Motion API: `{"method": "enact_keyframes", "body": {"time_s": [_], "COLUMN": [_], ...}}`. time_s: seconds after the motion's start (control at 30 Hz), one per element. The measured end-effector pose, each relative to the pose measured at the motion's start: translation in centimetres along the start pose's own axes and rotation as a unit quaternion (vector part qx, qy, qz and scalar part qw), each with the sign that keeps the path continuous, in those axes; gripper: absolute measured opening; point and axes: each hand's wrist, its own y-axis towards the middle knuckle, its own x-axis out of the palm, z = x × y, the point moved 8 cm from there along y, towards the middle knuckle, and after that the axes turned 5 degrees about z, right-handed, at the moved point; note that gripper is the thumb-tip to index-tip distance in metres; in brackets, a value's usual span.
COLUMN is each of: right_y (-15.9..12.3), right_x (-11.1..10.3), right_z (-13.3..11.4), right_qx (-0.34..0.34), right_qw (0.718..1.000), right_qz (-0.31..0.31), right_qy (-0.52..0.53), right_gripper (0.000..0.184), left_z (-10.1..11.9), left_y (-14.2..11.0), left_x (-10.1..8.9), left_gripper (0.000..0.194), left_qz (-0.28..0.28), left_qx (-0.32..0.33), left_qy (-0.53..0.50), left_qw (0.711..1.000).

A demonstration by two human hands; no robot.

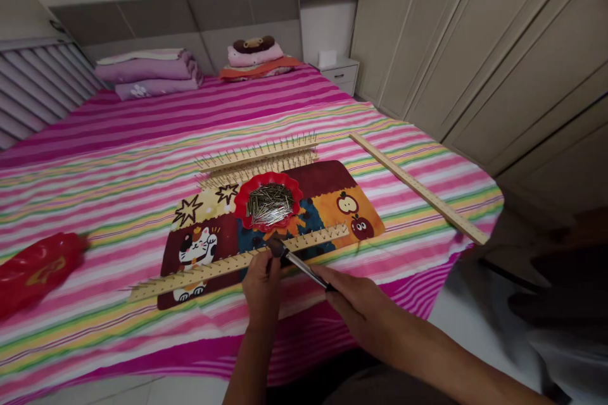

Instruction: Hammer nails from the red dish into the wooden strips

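Observation:
My right hand (354, 304) is wrapped round the handle of a hammer (304, 266) with a metal shaft and a dark head. The hammer head is over a long wooden strip (209, 271), close to my left fingertips. My left hand (261, 278) is closed in a pinch at the strip's near edge; what it pinches is hidden by the hammer head. Nails stick up along the strip, tilted at the left end. It lies across a patterned mat (327, 180) with a cat and apples. Just behind it, a red scalloped bowl (242, 202) holds many loose nails.
Beyond the bowl lie nail-studded wooden strips (256, 155). A bare-looking wooden strip (418, 188) lies to the right near the bed's edge. At the left is a shiny red object (42, 269). Folded bedding (156, 73) sits by the headboard; wardrobes (451, 25) stand at right.

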Motion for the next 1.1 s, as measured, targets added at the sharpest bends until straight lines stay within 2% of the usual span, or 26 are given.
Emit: {"method": "enact_keyframes", "body": {"time_s": [0.17,0.3,0.4,0.47,0.5,0.57,0.63,0.7,0.77,0.87,1.0,1.07,1.1], "right_y": [-1.8,-3.8,-5.2,-5.8,-6.0,-6.1,-6.2,-6.2,-6.2,-6.3,-6.5,-6.6,-6.7], "right_x": [-1.9,-3.3,-4.1,-4.4,-4.5,-4.6,-4.9,-5.2,-5.3,-5.4,-5.3,-5.4,-5.4], "right_z": [0.5,2.6,4.8,5.8,6.1,6.3,6.1,6.0,5.9,5.9,6.0,6.1,6.2], "right_qx": [0.028,0.073,0.120,0.148,0.158,0.172,0.177,0.174,0.167,0.162,0.166,0.166,0.166], "right_qw": [0.998,0.993,0.983,0.976,0.973,0.970,0.968,0.967,0.967,0.967,0.966,0.965,0.964], "right_qz": [0.054,0.092,0.129,0.146,0.150,0.151,0.159,0.170,0.175,0.179,0.180,0.184,0.186], "right_qy": [0.011,0.031,0.046,0.062,0.071,0.081,0.081,0.078,0.078,0.077,0.081,0.085,0.089], "right_gripper": [0.044,0.045,0.046,0.046,0.046,0.046,0.045,0.044,0.043,0.043,0.042,0.042,0.042], "left_z": [-0.2,0.2,2.0,3.4,3.9,4.2,4.0,3.4,2.9,2.3,2.5,2.5,2.4], "left_y": [0.0,0.5,2.7,5.1,6.3,8.6,10.3,11.5,12.4,13.2,13.6,13.4,13.0], "left_x": [0.0,-1.5,-3.4,-3.8,-3.6,-1.9,0.3,2.0,2.9,3.4,2.5,1.1,0.3], "left_gripper": [0.017,0.024,0.025,0.025,0.024,0.024,0.025,0.027,0.027,0.025,0.015,0.011,0.011], "left_qz": [0.001,0.007,0.034,0.035,0.024,-0.033,-0.101,-0.142,-0.157,-0.173,-0.194,-0.193,-0.190], "left_qx": [-0.021,-0.039,0.016,0.067,0.087,0.116,0.133,0.127,0.088,0.021,0.025,0.014,-0.009], "left_qy": [-0.021,-0.002,0.064,0.127,0.166,0.254,0.349,0.427,0.468,0.461,0.427,0.341,0.264], "left_qw": [1.000,0.999,0.997,0.989,0.982,0.960,0.922,0.884,0.866,0.870,0.883,0.920,0.946]}}
